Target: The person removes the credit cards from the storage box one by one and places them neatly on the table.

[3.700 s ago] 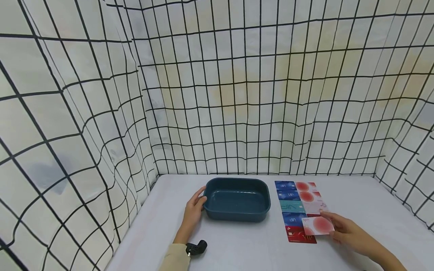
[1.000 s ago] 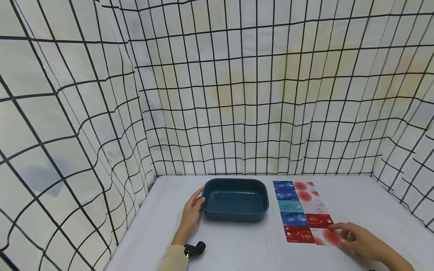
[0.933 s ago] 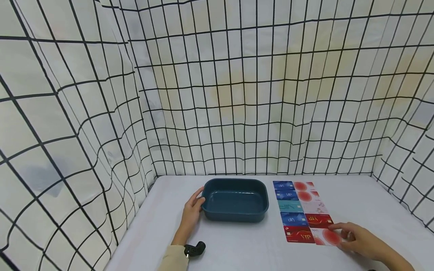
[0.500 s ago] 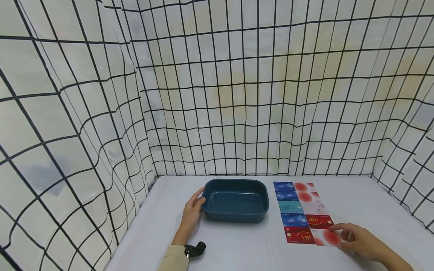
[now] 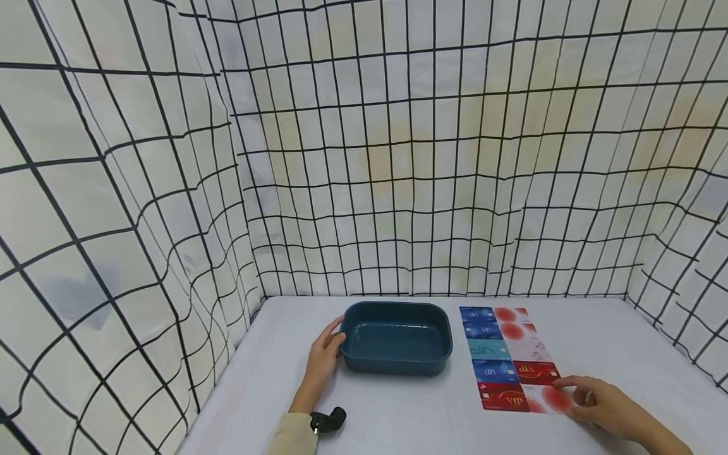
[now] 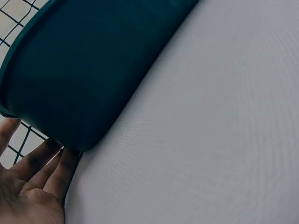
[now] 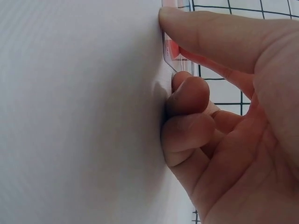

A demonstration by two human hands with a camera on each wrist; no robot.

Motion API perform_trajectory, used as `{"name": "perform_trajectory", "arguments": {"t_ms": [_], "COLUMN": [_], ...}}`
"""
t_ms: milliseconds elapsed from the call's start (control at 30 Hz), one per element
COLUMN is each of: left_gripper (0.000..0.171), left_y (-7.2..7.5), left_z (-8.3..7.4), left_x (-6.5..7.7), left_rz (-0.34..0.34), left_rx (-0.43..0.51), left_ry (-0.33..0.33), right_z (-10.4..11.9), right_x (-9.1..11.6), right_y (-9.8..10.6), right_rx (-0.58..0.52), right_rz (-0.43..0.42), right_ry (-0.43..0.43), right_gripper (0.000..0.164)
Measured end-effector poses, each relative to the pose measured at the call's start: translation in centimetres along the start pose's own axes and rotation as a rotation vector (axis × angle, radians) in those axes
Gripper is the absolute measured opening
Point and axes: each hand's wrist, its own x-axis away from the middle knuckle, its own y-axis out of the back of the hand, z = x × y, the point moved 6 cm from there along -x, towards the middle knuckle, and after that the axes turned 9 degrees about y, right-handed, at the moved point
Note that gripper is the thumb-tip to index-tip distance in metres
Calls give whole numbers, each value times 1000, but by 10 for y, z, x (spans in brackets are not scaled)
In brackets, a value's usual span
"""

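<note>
My left hand (image 5: pixel 321 361) rests at the left end of a dark teal rectangular tray (image 5: pixel 398 366), its fingers against the outer wall. In the left wrist view the fingers (image 6: pixel 60 173) reach the tray's underside corner, thumb near the rim. My right hand (image 5: pixel 605 406) is at a white card with a red circle (image 5: pixel 554 399), lying flat at the near end of the right column of cards. Index finger and thumb pinch its right-hand corners; in the right wrist view the remaining fingers (image 7: pixel 187 135) curl against the table. Directly beyond lies a red VIP card (image 5: pixel 534 371).
The left column holds blue VIP cards (image 5: pixel 493 371), a teal one (image 5: pixel 486 349) and a red VIP card (image 5: pixel 503 397). Pink and white cards (image 5: pixel 524 349) lie farther up the right column. Black-gridded white sheeting (image 5: pixel 398 189) encloses the white table (image 5: pixel 409 417).
The white card with the red circle was held tilted over the red cards; it now lies flat, nearer the person. My right hand moved with it. The left hand stayed on the tray.
</note>
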Motion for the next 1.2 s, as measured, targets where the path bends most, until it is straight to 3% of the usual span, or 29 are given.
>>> {"name": "perform_trajectory", "arguments": {"t_ms": [433, 867, 1200], "left_gripper": [44, 45, 45], "left_y": [0, -2, 2], "left_z": [5, 2, -2], "left_x": [2, 4, 8], "left_rz": [-10, 19, 31], "left_rx": [10, 14, 26], "left_ry": [28, -13, -21], "right_z": [-4, -16, -8], "right_x": [1, 5, 7], "right_y": [-2, -1, 5], "right_rx": [-30, -151, -145], "right_rz": [15, 62, -51], "right_ry": [-18, 69, 58], "right_gripper": [57, 57, 53]}}
